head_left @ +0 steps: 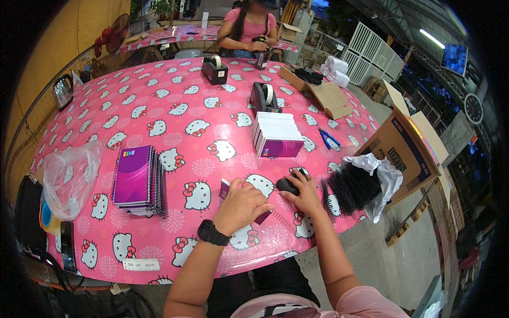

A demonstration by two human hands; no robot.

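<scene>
My left hand (245,205) is closed over a small purple notebook (224,188), hiding most of it. A thin wire coil (283,218) runs out from the notebook's near right side. My right hand (306,193) is curled around a rounded black object (287,185) just right of the notebook; its kind is unclear. To the left sits a stack of purple spiral-bound notebooks (132,177). Farther off, beyond my hands, stands a block of purple-covered pads (278,148) with white page edges. Many black wire coils (352,188) lie on white crumpled paper at the right.
Blue-handled pliers (330,139), two tape dispensers (265,98) and a large cardboard box (400,151) surround the work area. At the left are a clear plastic bag (71,180) and a phone (68,246). Across the pink cat-patterned table (175,127), another person (249,34) handles a dark item.
</scene>
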